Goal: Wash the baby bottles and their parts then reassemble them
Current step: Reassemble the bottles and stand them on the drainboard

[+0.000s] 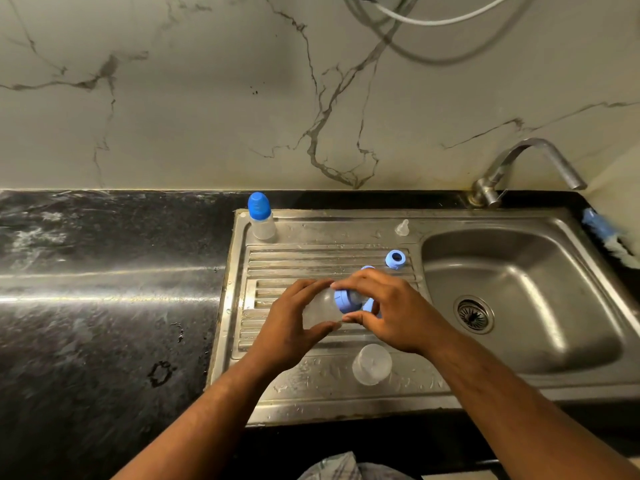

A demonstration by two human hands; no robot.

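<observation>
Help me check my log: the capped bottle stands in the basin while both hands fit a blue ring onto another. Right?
No. The head view shows the capped bottle on the drainboard, at its back left corner, not in the basin. The rest holds.

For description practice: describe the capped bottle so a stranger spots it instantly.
Find the steel sink unit; its ridged drainboard lies left of the basin. At the drainboard's far left corner stands a clear bottle. It alone wears a blue domed cap.

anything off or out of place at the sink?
Nothing stands out. Loose nipple, blue ring and a clear bottle body sit apart on the drainboard, unassembled; small water marks on the black counter.
</observation>
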